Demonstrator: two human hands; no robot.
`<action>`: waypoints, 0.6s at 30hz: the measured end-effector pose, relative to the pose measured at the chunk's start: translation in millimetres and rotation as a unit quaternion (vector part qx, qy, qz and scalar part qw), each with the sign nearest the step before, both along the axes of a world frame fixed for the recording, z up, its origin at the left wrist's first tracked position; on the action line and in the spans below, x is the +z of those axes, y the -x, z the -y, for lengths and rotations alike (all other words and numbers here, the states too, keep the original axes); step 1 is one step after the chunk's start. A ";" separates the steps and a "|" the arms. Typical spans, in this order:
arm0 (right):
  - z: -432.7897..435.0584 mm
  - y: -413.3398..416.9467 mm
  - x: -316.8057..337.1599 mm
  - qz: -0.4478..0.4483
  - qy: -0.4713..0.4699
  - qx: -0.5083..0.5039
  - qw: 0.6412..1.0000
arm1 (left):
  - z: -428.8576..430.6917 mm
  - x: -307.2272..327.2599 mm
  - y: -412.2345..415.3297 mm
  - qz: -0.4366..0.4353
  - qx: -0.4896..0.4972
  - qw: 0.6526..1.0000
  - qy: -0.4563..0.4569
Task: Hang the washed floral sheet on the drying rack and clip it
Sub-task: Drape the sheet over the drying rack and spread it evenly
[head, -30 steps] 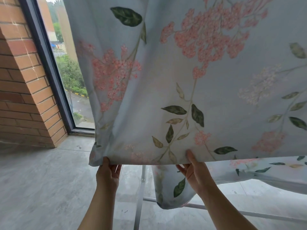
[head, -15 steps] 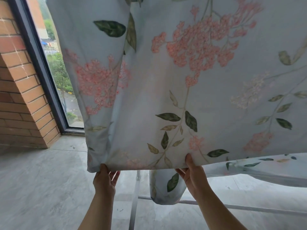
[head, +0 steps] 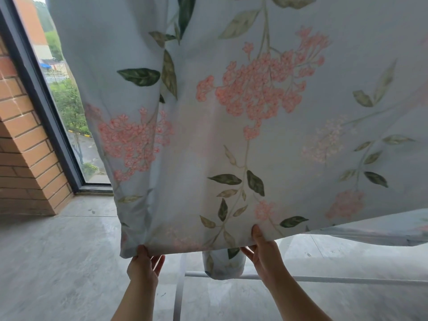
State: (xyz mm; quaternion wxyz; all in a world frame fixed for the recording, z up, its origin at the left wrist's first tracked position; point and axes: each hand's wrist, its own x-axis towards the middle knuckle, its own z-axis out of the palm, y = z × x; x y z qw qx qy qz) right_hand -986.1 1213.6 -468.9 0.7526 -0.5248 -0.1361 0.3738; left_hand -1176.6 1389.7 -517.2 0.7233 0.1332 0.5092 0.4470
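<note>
My left hand (head: 143, 262), bottom centre-left, pinches the lower hem of the floral sheet (head: 231, 135), thumb in front, fingers behind. My right hand (head: 264, 253) pinches the same hem, more to the centre. The hem runs left-to-right btw them. The cloth goes up from both hands and fills the upper frame. Left hand is nearer the corner. Rack bar (head: 347, 279) lies below, lower right.

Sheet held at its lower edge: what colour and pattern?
Pale blue sheet with pink flower clusters and green leaves; head view.
</note>
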 end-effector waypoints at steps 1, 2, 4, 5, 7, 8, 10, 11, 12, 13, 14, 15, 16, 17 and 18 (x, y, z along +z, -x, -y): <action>2.1 -0.8 0.8 -0.005 -0.004 0.000 1.000 | 0.2 2.9 -0.6 0.010 -0.004 1.000 0.002; 4.0 -2.2 1.1 -0.011 -0.008 -0.001 1.000 | -0.1 5.3 -1.5 0.023 -0.006 1.000 0.002; 9.3 -6.0 2.6 -0.034 -0.022 -0.005 0.999 | 1.5 11.7 -4.8 0.048 -0.015 0.999 -0.011; 12.5 -8.4 4.4 -0.046 -0.029 -0.005 0.998 | 3.7 15.1 -7.4 0.058 -0.027 0.998 -0.021; 19.0 -16.3 6.6 -0.068 -0.039 -0.006 0.997 | 8.5 18.5 -14.1 0.068 -0.054 0.996 -0.036; 23.4 -21.7 8.4 -0.077 -0.042 -0.010 0.996 | 12.0 20.0 -18.3 0.075 -0.067 0.994 -0.038; 33.9 -35.6 11.0 -0.085 -0.047 -0.023 0.995 | 20.6 23.3 -28.4 0.090 -0.096 0.990 -0.044; 39.4 -44.1 11.8 -0.088 -0.052 -0.033 0.994 | 26.4 26.1 -33.9 0.095 -0.116 0.987 -0.048; 45.8 -52.8 13.2 -0.093 -0.059 -0.045 0.993 | 33.3 28.5 -39.9 0.096 -0.142 0.984 -0.050; 52.2 -62.1 14.0 -0.101 -0.066 -0.058 0.991 | 40.5 30.0 -45.3 0.090 -0.167 0.980 -0.051; 58.9 -71.6 14.9 -0.109 -0.070 -0.074 0.989 | 47.5 29.3 -50.7 0.081 -0.193 0.977 -0.049; 64.5 -79.6 17.0 -0.111 -0.075 -0.087 0.987 | 53.6 28.1 -54.7 0.066 -0.216 0.973 -0.047; 70.2 -86.6 20.1 -0.111 -0.080 -0.097 0.986 | 60.5 27.2 -58.7 0.055 -0.241 0.968 -0.046; 75.8 -93.5 22.4 -0.114 -0.080 -0.107 0.985 | 67.4 25.4 -63.4 0.043 -0.266 0.962 -0.045; 78.3 -98.5 24.0 -0.118 -0.079 -0.113 0.983 | 73.2 24.2 -66.5 0.039 -0.293 0.954 -0.043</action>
